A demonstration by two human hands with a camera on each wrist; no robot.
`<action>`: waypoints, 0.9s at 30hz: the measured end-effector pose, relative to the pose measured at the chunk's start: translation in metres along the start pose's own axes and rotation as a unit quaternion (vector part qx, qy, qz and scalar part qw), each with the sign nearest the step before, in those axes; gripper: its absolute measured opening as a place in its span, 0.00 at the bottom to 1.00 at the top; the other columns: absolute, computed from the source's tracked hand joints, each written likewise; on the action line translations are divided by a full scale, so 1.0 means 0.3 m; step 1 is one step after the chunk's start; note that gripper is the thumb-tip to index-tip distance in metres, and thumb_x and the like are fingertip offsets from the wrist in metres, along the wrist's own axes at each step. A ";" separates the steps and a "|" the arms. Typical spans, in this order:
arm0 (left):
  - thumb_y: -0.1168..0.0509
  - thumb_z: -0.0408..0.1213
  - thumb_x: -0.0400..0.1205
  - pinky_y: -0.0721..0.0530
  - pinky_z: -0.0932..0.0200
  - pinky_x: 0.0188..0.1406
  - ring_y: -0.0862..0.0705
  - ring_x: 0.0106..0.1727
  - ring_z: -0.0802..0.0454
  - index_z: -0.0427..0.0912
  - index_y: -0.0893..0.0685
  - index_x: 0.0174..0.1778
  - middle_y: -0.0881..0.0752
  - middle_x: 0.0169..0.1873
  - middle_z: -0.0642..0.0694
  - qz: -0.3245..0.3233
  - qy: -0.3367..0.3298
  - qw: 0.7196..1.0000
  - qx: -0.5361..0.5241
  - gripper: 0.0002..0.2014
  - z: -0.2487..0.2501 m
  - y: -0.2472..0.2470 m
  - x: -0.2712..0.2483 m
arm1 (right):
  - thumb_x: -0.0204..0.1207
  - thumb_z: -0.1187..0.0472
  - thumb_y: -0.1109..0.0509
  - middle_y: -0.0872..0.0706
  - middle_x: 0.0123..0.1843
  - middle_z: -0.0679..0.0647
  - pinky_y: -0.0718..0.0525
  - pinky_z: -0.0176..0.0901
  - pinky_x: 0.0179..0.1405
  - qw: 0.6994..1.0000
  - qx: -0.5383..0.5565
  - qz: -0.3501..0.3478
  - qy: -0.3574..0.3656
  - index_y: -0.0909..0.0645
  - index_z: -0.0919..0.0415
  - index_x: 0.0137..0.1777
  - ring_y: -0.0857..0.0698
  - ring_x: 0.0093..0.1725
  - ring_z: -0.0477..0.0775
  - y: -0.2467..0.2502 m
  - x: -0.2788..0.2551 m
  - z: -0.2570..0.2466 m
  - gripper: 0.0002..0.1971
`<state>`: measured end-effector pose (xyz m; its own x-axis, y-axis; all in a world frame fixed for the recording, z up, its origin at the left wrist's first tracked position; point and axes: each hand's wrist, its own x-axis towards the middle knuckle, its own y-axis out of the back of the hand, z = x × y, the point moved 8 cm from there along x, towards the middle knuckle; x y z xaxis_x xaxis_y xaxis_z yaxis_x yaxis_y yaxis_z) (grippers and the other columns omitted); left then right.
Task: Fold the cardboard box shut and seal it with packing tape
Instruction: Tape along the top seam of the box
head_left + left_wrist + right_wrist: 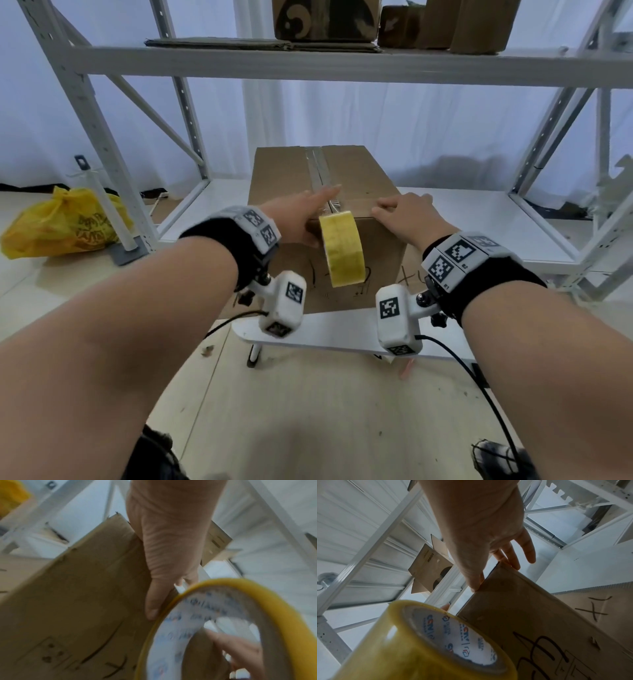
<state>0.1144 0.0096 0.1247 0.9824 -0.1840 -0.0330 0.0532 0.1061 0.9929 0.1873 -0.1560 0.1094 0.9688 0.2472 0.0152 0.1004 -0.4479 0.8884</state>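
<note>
A brown cardboard box (pixel 284 178) (pixel 77 601) (pixel 539 615) stands closed on the low white shelf, with clear tape (pixel 318 168) along its top seam. A yellow tape roll (pixel 342 253) (pixel 283 615) (pixel 385 649) hangs against the box's front face, just below the top edge. My left hand (pixel 301 212) (pixel 168 534) straddles that edge: the index finger lies straight on the tape, and another digit points down the front face beside the roll. My right hand (pixel 404 212) (pixel 479 527) rests on the top front edge right of the seam, holding nothing.
A white metal rack (pixel 308 65) surrounds the box, with more cardboard boxes (pixel 325 17) on its upper shelf. On the floor at left a yellow plastic bag (pixel 65 226) lies beside a white post (pixel 106 205). A low white board (pixel 325 332) stands in front of the box.
</note>
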 end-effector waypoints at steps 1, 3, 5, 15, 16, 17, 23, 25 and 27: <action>0.25 0.43 0.74 0.41 0.48 0.78 0.42 0.82 0.47 0.56 0.56 0.83 0.50 0.84 0.48 -0.013 -0.003 1.000 -0.008 0.51 -0.015 0.008 0.002 | 0.80 0.41 0.41 0.28 0.73 0.60 0.29 0.55 0.66 1.000 0.004 0.002 0.000 0.26 0.41 0.74 0.30 0.69 0.65 -0.001 0.000 0.002 0.23; 0.27 0.44 0.76 0.42 0.49 0.79 0.44 0.82 0.48 0.59 0.51 0.83 0.57 0.84 0.51 -0.032 -0.021 0.999 -0.005 0.46 -0.042 0.014 -0.006 | 0.79 0.41 0.40 0.28 0.73 0.60 0.29 0.54 0.66 1.000 0.014 0.007 0.001 0.26 0.41 0.74 0.29 0.69 0.64 0.001 0.000 0.003 0.23; 0.29 0.42 0.78 0.40 0.51 0.79 0.43 0.82 0.49 0.61 0.48 0.82 0.59 0.83 0.53 -0.027 -0.048 0.998 -0.010 0.42 -0.037 0.006 -0.018 | 0.79 0.42 0.40 0.27 0.73 0.60 0.29 0.54 0.65 1.000 0.016 0.011 0.006 0.26 0.41 0.74 0.30 0.69 0.63 0.006 -0.001 0.002 0.23; 0.30 0.39 0.79 0.42 0.49 0.79 0.41 0.82 0.47 0.58 0.37 0.80 0.43 0.83 0.46 -0.005 -0.053 0.998 -0.036 0.34 -0.030 -0.004 -0.013 | 0.78 0.43 0.36 0.14 0.44 0.56 0.21 0.44 0.45 0.989 0.146 0.016 0.030 0.21 0.54 0.50 0.16 0.48 0.57 0.084 -0.093 -0.123 0.15; 0.30 0.39 0.79 0.43 0.48 0.80 0.41 0.82 0.47 0.58 0.37 0.80 0.43 0.83 0.46 -0.007 -0.054 0.998 -0.036 0.34 -0.029 -0.003 -0.012 | 0.79 0.41 0.36 0.13 0.41 0.58 0.18 0.42 0.38 0.975 0.214 -0.058 0.013 0.25 0.55 0.53 0.14 0.40 0.55 0.051 -0.124 -0.147 0.17; 0.30 0.38 0.79 0.43 0.47 0.80 0.42 0.82 0.47 0.58 0.38 0.80 0.42 0.82 0.47 -0.010 -0.054 0.998 -0.036 0.35 -0.030 -0.003 -0.011 | 0.79 0.40 0.35 0.12 0.41 0.60 0.17 0.42 0.33 0.960 0.248 -0.128 -0.008 0.26 0.56 0.56 0.12 0.36 0.54 0.018 -0.157 -0.166 0.19; 0.33 0.40 0.81 0.52 0.46 0.82 0.50 0.83 0.49 0.61 0.42 0.81 0.46 0.83 0.52 -0.037 -0.043 0.998 -0.038 0.35 -0.027 -0.024 -0.019 | 0.79 0.57 0.29 0.14 0.39 0.60 0.13 0.44 0.27 0.947 0.290 -0.132 -0.042 0.19 0.66 0.48 0.14 0.29 0.51 0.000 -0.209 -0.176 0.11; 0.34 0.40 0.82 0.52 0.48 0.80 0.49 0.83 0.49 0.58 0.42 0.82 0.46 0.83 0.52 -0.042 -0.043 0.998 -0.028 0.34 -0.019 -0.024 -0.022 | 0.79 0.58 0.28 0.15 0.37 0.61 0.13 0.42 0.24 0.944 0.296 -0.134 -0.059 0.20 0.67 0.45 0.14 0.24 0.51 -0.002 -0.220 -0.165 0.11; 0.35 0.39 0.82 0.52 0.49 0.80 0.50 0.84 0.48 0.57 0.44 0.82 0.47 0.83 0.52 -0.047 -0.041 0.998 -0.016 0.34 -0.017 -0.020 -0.022 | 0.78 0.58 0.28 0.15 0.35 0.60 0.14 0.42 0.25 0.954 0.259 -0.140 -0.060 0.21 0.67 0.42 0.15 0.24 0.51 -0.016 -0.231 -0.160 0.11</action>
<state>0.1084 0.0150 0.1183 0.9547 -0.2739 -0.1158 0.1523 0.1158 0.9815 0.1089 -0.1297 0.1262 0.9036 0.3325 -0.2702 0.4269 -0.7511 0.5036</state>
